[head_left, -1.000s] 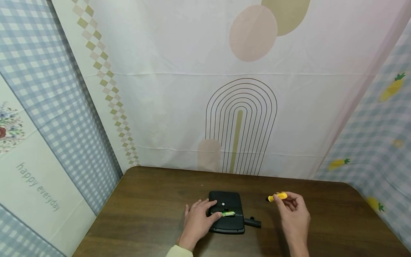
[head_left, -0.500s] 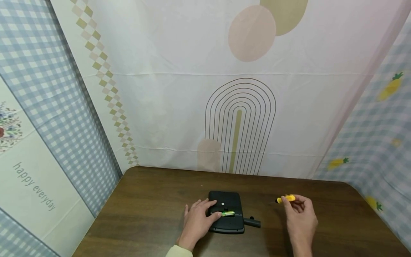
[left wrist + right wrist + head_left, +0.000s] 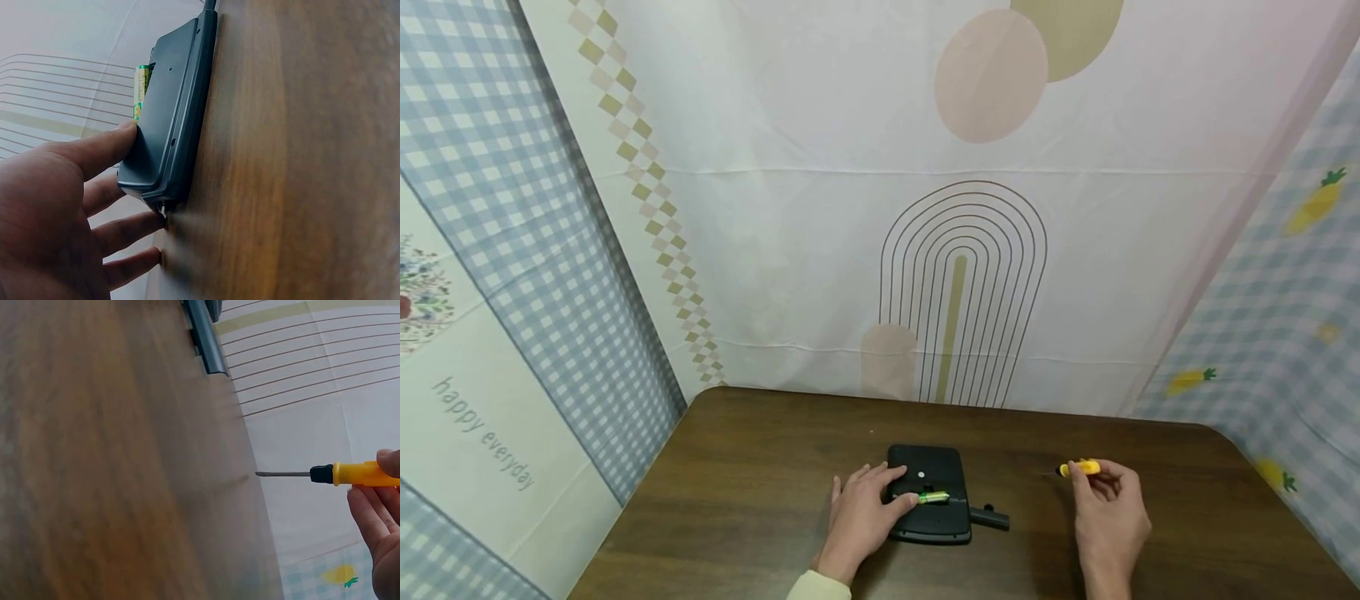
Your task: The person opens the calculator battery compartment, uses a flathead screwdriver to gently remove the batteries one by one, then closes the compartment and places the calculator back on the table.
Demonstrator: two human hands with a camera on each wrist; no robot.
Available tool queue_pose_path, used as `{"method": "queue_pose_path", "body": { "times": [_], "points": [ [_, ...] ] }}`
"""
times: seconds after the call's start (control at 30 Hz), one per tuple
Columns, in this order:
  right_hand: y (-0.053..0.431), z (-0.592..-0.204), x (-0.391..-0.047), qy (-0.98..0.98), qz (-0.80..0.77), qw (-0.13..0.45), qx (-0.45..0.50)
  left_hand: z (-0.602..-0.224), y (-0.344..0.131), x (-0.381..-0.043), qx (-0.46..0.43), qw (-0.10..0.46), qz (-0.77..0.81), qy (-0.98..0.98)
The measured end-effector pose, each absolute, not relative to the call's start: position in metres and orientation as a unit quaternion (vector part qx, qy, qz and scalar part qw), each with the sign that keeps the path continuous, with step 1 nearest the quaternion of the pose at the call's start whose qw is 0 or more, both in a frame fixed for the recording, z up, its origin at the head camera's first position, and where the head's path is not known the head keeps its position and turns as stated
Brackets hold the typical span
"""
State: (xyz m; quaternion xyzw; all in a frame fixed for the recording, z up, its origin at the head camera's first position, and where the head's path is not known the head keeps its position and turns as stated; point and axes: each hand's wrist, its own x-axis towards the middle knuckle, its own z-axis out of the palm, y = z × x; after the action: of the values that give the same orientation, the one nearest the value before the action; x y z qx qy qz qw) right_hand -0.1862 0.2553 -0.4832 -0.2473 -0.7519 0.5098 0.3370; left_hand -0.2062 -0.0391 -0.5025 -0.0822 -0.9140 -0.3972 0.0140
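A flat black device (image 3: 929, 467) lies on the table with a green-and-yellow battery (image 3: 934, 497) in a recess on its upper face. My left hand (image 3: 867, 515) rests on the device's left side, fingers spread. In the left wrist view its thumb touches the top by the end of the battery (image 3: 142, 87), and the lower fingers reach past the edge. Off to the right, my right hand (image 3: 1111, 517) pinches the yellow handle of a screwdriver (image 3: 1081, 468) between thumb and fingers. Its thin metal shaft (image 3: 284, 474) points left, above the table and apart from the device.
A narrow black piece (image 3: 989, 518) lies at the device's right edge. The brown wooden table (image 3: 760, 483) ends at a patterned white cloth (image 3: 805, 275) behind it. Blue checked cloths hang on the left (image 3: 550, 208) and right (image 3: 1262, 333).
My right hand has moved to the right and slightly down with the screwdriver, away from the device. My left hand, the device and the battery have stayed in place.
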Motion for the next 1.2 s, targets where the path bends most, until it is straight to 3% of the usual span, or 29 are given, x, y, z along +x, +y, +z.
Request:
{"method": "queue_pose_path", "body": {
  "times": [0.77, 1.2],
  "points": [
    [0.268, -0.486, -0.182, -0.799, 0.444, 0.29, -0.284, -0.503, -0.04, -0.206, -0.08, 0.01, -0.398, -0.914],
    [0.279, -0.492, -0.185, -0.854, 0.384, 0.234, -0.263, -0.504, -0.04, -0.207, -0.082, 0.014, -0.398, -0.913]
  ]
}}
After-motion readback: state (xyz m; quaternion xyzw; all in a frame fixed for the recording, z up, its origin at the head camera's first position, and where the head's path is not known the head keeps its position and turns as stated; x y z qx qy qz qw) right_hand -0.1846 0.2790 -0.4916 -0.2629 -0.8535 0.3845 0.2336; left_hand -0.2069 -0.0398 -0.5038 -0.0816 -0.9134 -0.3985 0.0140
